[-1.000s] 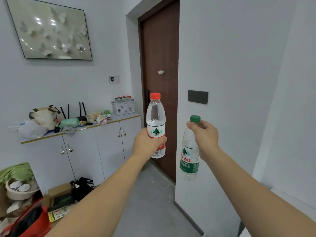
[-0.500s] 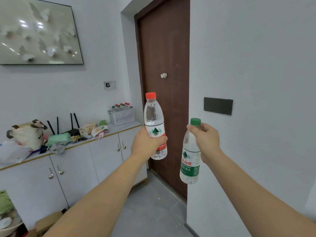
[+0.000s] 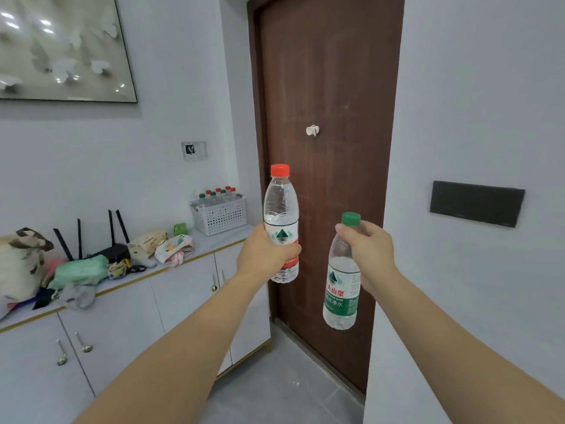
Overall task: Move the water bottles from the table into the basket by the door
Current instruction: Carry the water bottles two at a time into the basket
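Observation:
My left hand [image 3: 263, 255] grips a clear water bottle with a red cap [image 3: 280, 206] around its label, held upright at chest height. My right hand [image 3: 368, 249] holds a second bottle with a green cap and green label [image 3: 341, 292] by its neck, so it hangs down. Both bottles are in the air in front of the brown door [image 3: 330, 148]. A white perforated basket [image 3: 220, 215] stands on the cabinet top beside the door, with several red- and green-capped bottles upright inside it.
The white cabinet [image 3: 146, 304] runs along the left wall, its top cluttered with a black router [image 3: 107, 252], cloth pouches and a plush toy [image 3: 21, 264]. A white wall corner [image 3: 394, 209] juts out on the right. Grey floor [image 3: 275, 390] lies before the door.
The view has moved closer to the door and cabinet; the basket looks larger. Both hands keep hold of their bottles in nearly the same pose.

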Tool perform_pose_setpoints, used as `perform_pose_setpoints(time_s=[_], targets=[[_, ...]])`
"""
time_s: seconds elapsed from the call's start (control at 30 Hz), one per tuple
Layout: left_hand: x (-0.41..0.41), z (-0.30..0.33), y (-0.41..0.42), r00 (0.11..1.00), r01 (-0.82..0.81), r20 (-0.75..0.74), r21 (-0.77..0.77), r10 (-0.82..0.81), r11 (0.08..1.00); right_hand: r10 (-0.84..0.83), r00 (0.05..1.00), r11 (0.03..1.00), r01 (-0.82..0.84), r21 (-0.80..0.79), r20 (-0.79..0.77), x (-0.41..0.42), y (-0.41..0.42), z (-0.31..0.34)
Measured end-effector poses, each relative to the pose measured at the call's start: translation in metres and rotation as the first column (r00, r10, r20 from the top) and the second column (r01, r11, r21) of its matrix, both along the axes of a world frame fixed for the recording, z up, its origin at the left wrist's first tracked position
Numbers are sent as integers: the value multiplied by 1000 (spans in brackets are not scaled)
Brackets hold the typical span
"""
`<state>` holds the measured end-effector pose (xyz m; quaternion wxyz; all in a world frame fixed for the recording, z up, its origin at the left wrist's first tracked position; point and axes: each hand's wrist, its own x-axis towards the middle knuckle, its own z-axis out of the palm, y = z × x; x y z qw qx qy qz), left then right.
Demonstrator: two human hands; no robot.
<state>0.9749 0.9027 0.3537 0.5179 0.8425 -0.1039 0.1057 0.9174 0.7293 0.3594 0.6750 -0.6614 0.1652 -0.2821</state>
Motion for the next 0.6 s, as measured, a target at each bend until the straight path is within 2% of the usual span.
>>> perform_pose_setpoints(time_s=[0.27,0.47,0.6], targets=[[140,17,38,999,31,-9,-49,-31,998,-27,999,999,29,-43,37,132,36,23],[215,13,52,1000,22,-1,5,-22,1000,-48,998,998,50,-40,48,202,46,31],[260,6,50,1000,10,-22,-25,-11,1000,-24,998,999,27,-39,61,246,45,31]])
